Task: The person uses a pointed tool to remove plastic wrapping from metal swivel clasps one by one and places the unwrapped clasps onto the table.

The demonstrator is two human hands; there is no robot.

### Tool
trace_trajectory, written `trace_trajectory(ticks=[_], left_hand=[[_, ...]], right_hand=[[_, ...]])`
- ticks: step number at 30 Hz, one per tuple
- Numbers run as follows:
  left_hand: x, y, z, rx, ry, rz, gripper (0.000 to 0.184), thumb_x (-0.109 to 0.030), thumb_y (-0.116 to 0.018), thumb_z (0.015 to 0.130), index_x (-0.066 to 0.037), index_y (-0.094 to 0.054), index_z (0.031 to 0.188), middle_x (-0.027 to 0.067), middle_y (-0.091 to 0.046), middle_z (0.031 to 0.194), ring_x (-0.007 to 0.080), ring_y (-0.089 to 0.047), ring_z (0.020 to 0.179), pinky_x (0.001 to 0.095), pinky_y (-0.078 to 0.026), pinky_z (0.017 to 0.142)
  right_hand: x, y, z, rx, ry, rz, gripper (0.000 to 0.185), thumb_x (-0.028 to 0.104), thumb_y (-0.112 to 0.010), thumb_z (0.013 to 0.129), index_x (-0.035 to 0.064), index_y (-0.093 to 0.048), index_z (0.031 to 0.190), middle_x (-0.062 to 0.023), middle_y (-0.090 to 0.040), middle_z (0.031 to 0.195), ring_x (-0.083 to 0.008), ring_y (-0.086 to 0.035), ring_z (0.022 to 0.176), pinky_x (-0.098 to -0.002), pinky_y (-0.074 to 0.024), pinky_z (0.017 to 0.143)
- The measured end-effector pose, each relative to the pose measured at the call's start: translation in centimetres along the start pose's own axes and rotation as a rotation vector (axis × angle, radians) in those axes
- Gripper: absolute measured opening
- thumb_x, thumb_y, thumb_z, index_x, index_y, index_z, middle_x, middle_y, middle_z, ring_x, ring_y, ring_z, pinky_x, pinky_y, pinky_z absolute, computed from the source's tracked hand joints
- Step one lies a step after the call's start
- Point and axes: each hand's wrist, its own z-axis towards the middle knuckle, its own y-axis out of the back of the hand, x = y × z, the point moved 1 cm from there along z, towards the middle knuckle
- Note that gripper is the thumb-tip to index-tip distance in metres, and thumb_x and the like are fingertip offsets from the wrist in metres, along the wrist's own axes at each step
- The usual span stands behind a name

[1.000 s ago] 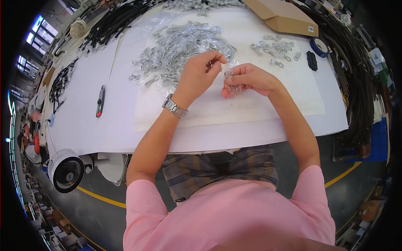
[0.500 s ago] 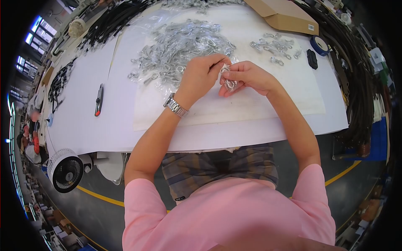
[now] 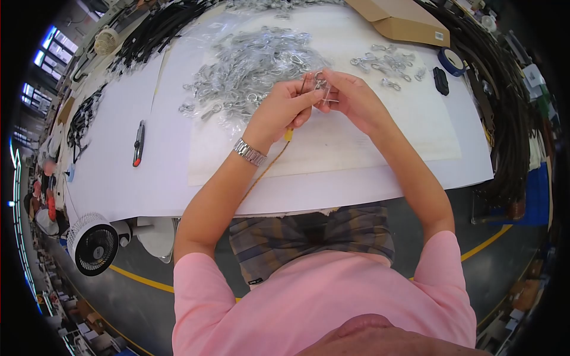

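Note:
Over the near edge of a large pile of bagged metal hooks [image 3: 255, 65], both my hands meet at one small clear plastic bag. My right hand [image 3: 355, 102] is closed on the bagged metal hook [image 3: 320, 82], its ring end showing at the top. My left hand [image 3: 284, 110], below a silver wristwatch [image 3: 249, 152], is closed on a yellow-ended tool [image 3: 289, 134], with its fingertips against the bag. A thin dark tip rises above that hand; the rest of the tool is hidden in the fist. From its yellow end a brown cord [image 3: 265, 172] runs down across the table edge.
A red-and-black utility knife [image 3: 139, 143] lies left on the white-covered table [image 3: 119, 184]. Several bagged hooks [image 3: 389, 62], a black object [image 3: 440, 81], blue tape [image 3: 452, 62] and a cardboard box [image 3: 409, 29] are to the right. Black straps and a fan [image 3: 95, 246] flank the table.
The bagged hook has moved slightly up. My left hand has turned, and the yellow tool end and brown cord now show below it. My right hand has shifted up and turned.

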Motion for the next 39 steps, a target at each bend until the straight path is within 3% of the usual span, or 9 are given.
trace_trajectory(ticks=[2,5,8,11,18,21,29,39], left_hand=[[0.1,0.1,0.0,0.036,0.051,-0.016,0.022,-0.024,-0.070,0.107,-0.002,-0.070,0.107,0.0070,-0.077,0.093,0.0011,-0.046,0.052,0.0192,-0.032,0.046],[0.2,0.1,0.0,0.052,0.082,-0.055,0.020,-0.022,-0.071,0.106,-0.002,-0.070,0.106,0.0062,-0.076,0.094,0.0013,-0.046,0.052,0.0193,-0.032,0.046],[0.3,0.3,0.0,0.024,0.070,-0.065,0.017,-0.020,-0.071,0.105,-0.003,-0.069,0.107,0.0048,-0.076,0.093,0.0011,-0.045,0.053,0.0193,-0.032,0.046],[0.0,0.6,-0.1,-0.021,0.055,-0.081,0.015,-0.017,-0.072,0.105,-0.003,-0.069,0.109,0.0037,-0.075,0.095,0.0008,-0.045,0.053,0.0188,-0.031,0.046],[-0.4,1.2,-0.1,-0.013,0.097,-0.203,0.017,-0.018,-0.075,0.102,-0.003,-0.069,0.108,0.0028,-0.074,0.097,0.0006,-0.042,0.054,0.0177,-0.029,0.046],[-0.9,0.5,-0.2,-0.156,0.070,-0.133,0.016,-0.018,-0.076,0.102,-0.003,-0.071,0.107,0.0022,-0.073,0.096,0.0005,-0.041,0.055,0.0182,-0.029,0.046],[-1.5,-0.3,-0.7,-0.241,-0.123,-0.019,0.021,-0.017,-0.074,0.102,0.000,-0.076,0.114,0.0032,-0.075,0.090,0.0010,-0.044,0.056,0.0184,-0.030,0.047],[-1.8,-0.9,-1.1,-0.385,-0.216,0.140,0.020,-0.013,-0.071,0.103,0.002,-0.077,0.114,0.0071,-0.079,0.090,0.0004,-0.043,0.053,0.0182,-0.031,0.047]], right_hand=[[0.7,-0.2,-0.3,0.008,-0.027,0.035,0.043,0.037,-0.061,0.111,-0.0002,-0.073,0.126,-0.0059,-0.076,0.104,-0.0157,-0.069,0.087,-0.0340,-0.0562,0.093],[0.9,-1.3,-0.4,-0.159,0.028,0.101,0.044,0.036,-0.058,0.111,-0.0024,-0.072,0.127,-0.0089,-0.078,0.106,-0.0178,-0.073,0.089,-0.0346,-0.0577,0.093],[0.7,-0.6,-0.6,-0.067,0.026,0.083,0.041,0.033,-0.060,0.110,-0.0032,-0.072,0.125,-0.0104,-0.078,0.112,-0.0184,-0.075,0.095,-0.0356,-0.0584,0.095],[0.0,0.0,-0.4,-0.177,-0.014,-0.052,0.037,0.031,-0.063,0.109,-0.0021,-0.073,0.123,-0.0092,-0.078,0.113,-0.0169,-0.074,0.101,-0.0349,-0.0582,0.097],[0.8,-0.3,-0.7,-0.301,0.070,0.114,0.035,0.033,-0.066,0.109,0.0007,-0.076,0.116,-0.0082,-0.079,0.116,-0.0165,-0.073,0.109,-0.0335,-0.0555,0.103],[0.8,-0.2,-0.8,-0.323,0.081,0.114,0.035,0.035,-0.066,0.109,0.0021,-0.078,0.114,-0.0085,-0.079,0.117,-0.0174,-0.073,0.110,-0.0338,-0.0551,0.103],[0.6,-0.6,-0.9,-0.358,0.109,0.058,0.037,0.039,-0.067,0.108,0.0032,-0.079,0.108,-0.0096,-0.080,0.115,-0.0166,-0.074,0.106,-0.0328,-0.0569,0.099],[0.2,-0.8,-0.7,-0.327,0.142,0.071,0.037,0.034,-0.066,0.108,-0.0012,-0.075,0.117,-0.0118,-0.080,0.114,-0.0201,-0.077,0.105,-0.0328,-0.0592,0.098]])
